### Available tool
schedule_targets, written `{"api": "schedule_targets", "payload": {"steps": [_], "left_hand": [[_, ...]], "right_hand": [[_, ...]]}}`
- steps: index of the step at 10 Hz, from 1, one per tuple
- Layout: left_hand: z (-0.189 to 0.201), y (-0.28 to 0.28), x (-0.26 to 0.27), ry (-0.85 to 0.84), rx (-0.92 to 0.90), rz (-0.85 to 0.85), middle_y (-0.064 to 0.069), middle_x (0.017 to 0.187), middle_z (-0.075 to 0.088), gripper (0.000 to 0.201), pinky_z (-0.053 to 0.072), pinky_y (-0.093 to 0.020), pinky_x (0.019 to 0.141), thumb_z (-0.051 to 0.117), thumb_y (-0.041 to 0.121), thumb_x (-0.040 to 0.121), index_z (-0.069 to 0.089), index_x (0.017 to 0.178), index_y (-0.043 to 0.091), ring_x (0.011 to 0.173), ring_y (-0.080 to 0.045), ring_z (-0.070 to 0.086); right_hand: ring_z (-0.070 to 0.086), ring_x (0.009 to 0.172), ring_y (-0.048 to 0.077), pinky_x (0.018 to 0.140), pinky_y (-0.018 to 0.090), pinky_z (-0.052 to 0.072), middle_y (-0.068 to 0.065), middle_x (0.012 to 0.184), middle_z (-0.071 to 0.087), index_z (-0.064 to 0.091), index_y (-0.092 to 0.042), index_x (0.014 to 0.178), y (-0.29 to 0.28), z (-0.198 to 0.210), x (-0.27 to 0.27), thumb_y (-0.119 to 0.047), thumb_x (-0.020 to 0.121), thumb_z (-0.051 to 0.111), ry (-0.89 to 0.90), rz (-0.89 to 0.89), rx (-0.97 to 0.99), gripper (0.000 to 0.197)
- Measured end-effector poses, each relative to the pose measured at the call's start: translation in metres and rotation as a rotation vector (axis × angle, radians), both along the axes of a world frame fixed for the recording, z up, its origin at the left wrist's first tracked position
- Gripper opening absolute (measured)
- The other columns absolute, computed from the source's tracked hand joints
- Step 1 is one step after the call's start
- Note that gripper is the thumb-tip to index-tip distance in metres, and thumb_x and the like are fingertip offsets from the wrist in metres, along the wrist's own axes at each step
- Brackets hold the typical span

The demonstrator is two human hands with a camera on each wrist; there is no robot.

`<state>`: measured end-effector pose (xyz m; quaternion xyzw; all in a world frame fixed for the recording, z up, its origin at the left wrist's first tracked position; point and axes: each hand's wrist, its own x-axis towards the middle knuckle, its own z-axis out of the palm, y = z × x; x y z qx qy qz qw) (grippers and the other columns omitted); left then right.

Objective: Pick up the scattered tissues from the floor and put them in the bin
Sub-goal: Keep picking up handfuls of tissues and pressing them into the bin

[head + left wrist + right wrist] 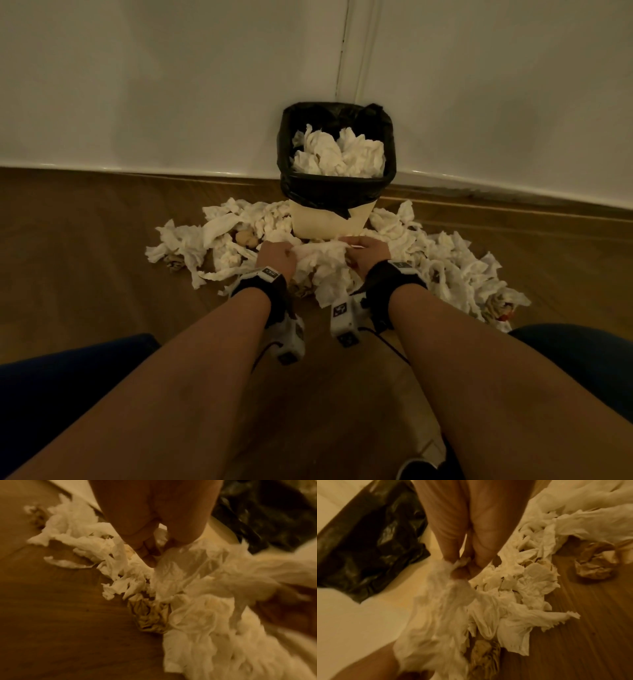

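A cream bin [329, 222] with a black liner [337, 192] stands against the wall, white tissues [339, 150] heaped inside it. Crumpled white tissues [219, 236] lie spread on the wooden floor around its base. Just in front of the bin, my left hand [277, 255] and right hand [368, 253] both grip one bunch of tissues [322, 265] stretched between them. In the left wrist view my fingers [147, 550] curl into that bunch [185, 572]. In the right wrist view my fingertips [460, 572] pinch the tissue bunch [440, 601] beside the bin wall [385, 615].
A white wall [171, 85] and skirting run behind the bin. More tissues [462, 270] pile up to the right, with brownish crumpled paper [149, 616] mixed in. Bare wooden floor [85, 257] lies to the left. My knees in dark blue [51, 377] frame the bottom.
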<state>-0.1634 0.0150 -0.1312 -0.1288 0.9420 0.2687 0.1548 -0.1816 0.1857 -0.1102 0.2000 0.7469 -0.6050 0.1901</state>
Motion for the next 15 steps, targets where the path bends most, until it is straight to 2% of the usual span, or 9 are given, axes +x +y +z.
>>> {"api": "schedule_targets", "payload": {"steps": [1, 3, 4, 6, 8, 11, 13, 14, 15], "left_hand": [[0.011, -0.002, -0.001, -0.036, 0.215, 0.233, -0.017, 0.144, 0.041, 0.039, 0.032, -0.034, 0.106, 0.035, 0.014, 0.099, 0.044, 0.136, 0.003, 0.13, -0.032, 0.04], [0.028, 0.01, 0.001, -0.161, 1.058, 0.678, -0.017, 0.145, 0.039, 0.054, 0.033, -0.045, 0.11, 0.035, 0.036, 0.099, 0.034, 0.144, 0.006, 0.13, -0.036, 0.041], [0.04, 0.014, 0.002, -0.181, 1.239, 0.698, -0.009, 0.142, 0.044, 0.061, 0.036, -0.043, 0.108, 0.048, 0.048, 0.092, 0.04, 0.141, 0.012, 0.127, -0.031, 0.045], [0.038, 0.003, 0.002, -0.19, 1.248, 0.669, -0.013, 0.104, 0.059, 0.036, 0.053, -0.024, 0.049, 0.046, 0.013, 0.097, 0.046, 0.133, 0.005, 0.067, -0.02, 0.061], [0.034, -0.006, -0.004, -0.215, 0.83, 0.553, -0.019, 0.126, 0.053, 0.034, 0.042, -0.034, 0.088, 0.047, 0.016, 0.097, 0.047, 0.129, 0.002, 0.115, -0.034, 0.052], [0.036, -0.027, 0.0, -0.21, 0.836, 0.651, -0.018, 0.142, 0.042, 0.056, 0.044, -0.041, 0.094, 0.053, 0.031, 0.093, 0.04, 0.138, 0.002, 0.124, -0.032, 0.048], [0.03, -0.047, 0.017, -0.213, 0.875, 0.756, 0.0, 0.066, 0.047, 0.024, 0.039, -0.019, 0.051, 0.043, 0.025, 0.098, 0.048, 0.075, 0.019, 0.049, -0.009, 0.05], [0.024, -0.055, 0.021, -0.238, 1.024, 0.772, 0.004, 0.033, 0.045, 0.036, 0.031, -0.012, 0.03, 0.03, 0.026, 0.102, 0.039, 0.069, 0.017, 0.02, -0.006, 0.04], [0.026, -0.06, 0.021, -0.265, 1.246, 0.866, -0.001, 0.057, 0.036, 0.012, 0.018, -0.013, 0.029, 0.029, 0.025, 0.101, 0.037, 0.097, 0.017, 0.024, -0.011, 0.029]], "right_hand": [[0.054, 0.116, 0.034, 0.093, 0.037, 0.05, 0.02, 0.128, 0.056, 0.056, 0.004, 0.125, -0.001, 0.006, 0.003, 0.006, 0.093, 0.047, -0.134, -0.03, -0.213, 0.033], [0.047, 0.071, 0.018, 0.058, 0.023, 0.046, 0.007, 0.094, 0.053, 0.056, -0.009, 0.105, -0.003, 0.024, 0.007, -0.006, 0.1, 0.038, -0.276, -0.139, -0.5, 0.02], [0.059, 0.07, 0.021, 0.068, 0.032, 0.051, 0.008, 0.08, 0.061, 0.058, -0.011, 0.09, -0.004, 0.029, 0.011, -0.028, 0.096, 0.047, -0.361, -0.147, -0.62, 0.021], [0.047, 0.125, 0.037, 0.1, 0.054, 0.041, 0.015, 0.139, 0.046, 0.045, -0.014, 0.136, -0.005, 0.026, 0.014, -0.057, 0.093, 0.038, -0.416, -0.085, -0.632, 0.061], [0.062, 0.091, 0.03, 0.063, 0.036, 0.054, 0.013, 0.115, 0.06, 0.052, -0.016, 0.125, -0.017, 0.031, 0.022, -0.034, 0.093, 0.056, -0.425, 0.14, -0.475, 0.038], [0.057, 0.074, 0.022, 0.058, 0.026, 0.047, 0.01, 0.1, 0.063, 0.053, -0.01, 0.13, -0.025, 0.004, 0.028, -0.021, 0.095, 0.054, -0.386, 0.288, -0.077, 0.037], [0.055, 0.118, 0.029, 0.089, 0.032, 0.049, 0.012, 0.129, 0.057, 0.06, -0.009, 0.123, -0.046, -0.016, 0.029, -0.011, 0.092, 0.058, -0.273, 0.51, 0.166, 0.031], [0.05, 0.122, 0.028, 0.097, 0.033, 0.045, 0.012, 0.134, 0.053, 0.058, -0.008, 0.123, -0.058, -0.028, 0.03, -0.011, 0.088, 0.062, -0.167, 0.679, 0.312, 0.035], [0.049, 0.121, 0.029, 0.098, 0.038, 0.044, 0.01, 0.135, 0.049, 0.05, -0.015, 0.127, -0.071, -0.041, 0.037, -0.027, 0.084, 0.069, -0.056, 0.872, 0.533, 0.049]]}}
